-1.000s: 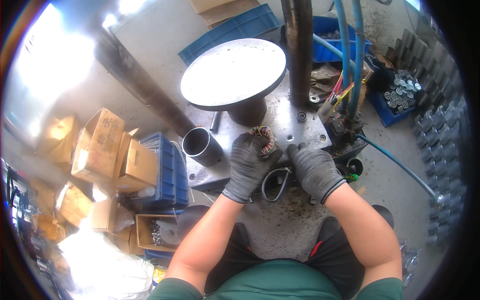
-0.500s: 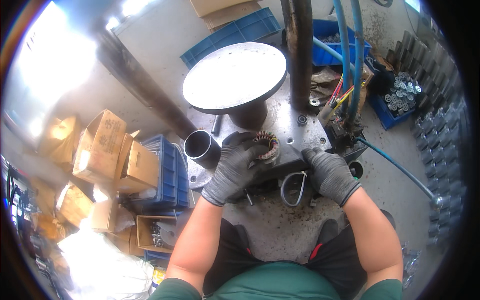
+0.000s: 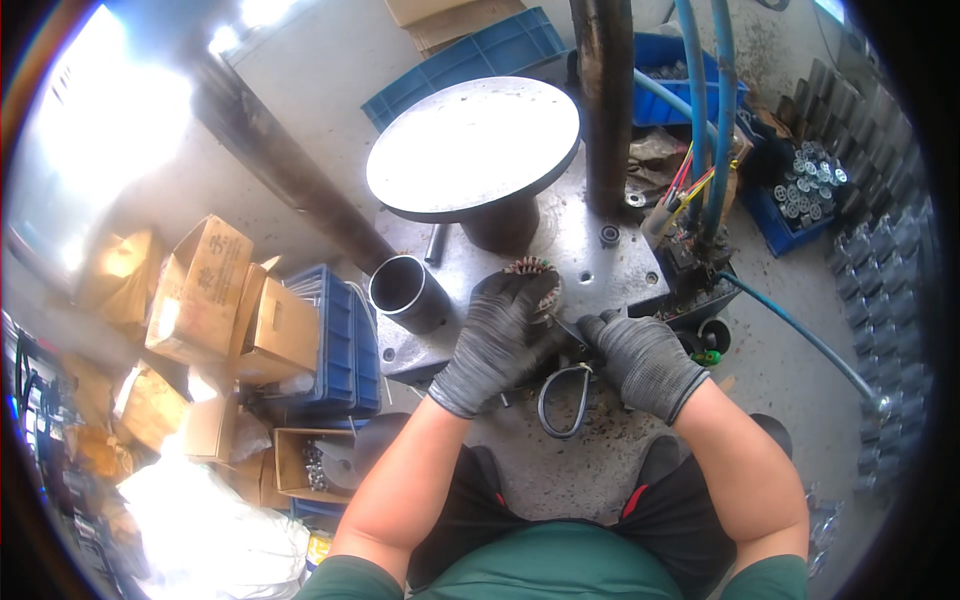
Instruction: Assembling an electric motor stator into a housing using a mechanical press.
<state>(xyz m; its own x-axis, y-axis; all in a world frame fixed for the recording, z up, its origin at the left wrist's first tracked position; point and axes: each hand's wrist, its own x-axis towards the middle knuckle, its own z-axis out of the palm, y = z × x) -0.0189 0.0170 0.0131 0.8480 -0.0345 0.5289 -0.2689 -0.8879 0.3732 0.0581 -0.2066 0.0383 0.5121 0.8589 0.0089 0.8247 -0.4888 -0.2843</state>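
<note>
Both hands shifted slightly | left grip pinching wound coil | right grip closed: cannot tell

Grey concrete floor runs across the top, glare bleaching the upper left, cardboard boxes and blue crates piled at left.

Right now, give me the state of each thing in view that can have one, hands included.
left hand: gloved, closed over the wound coil part
right hand: gloved, gripping a thin tool at the part
wound coil part: on the metal plate, partly covered by the left hand
metal tube: lying on its side, open end up
round disc: top bare
cardboard boxes: flaps open
cable loop: hanging slack
</note>
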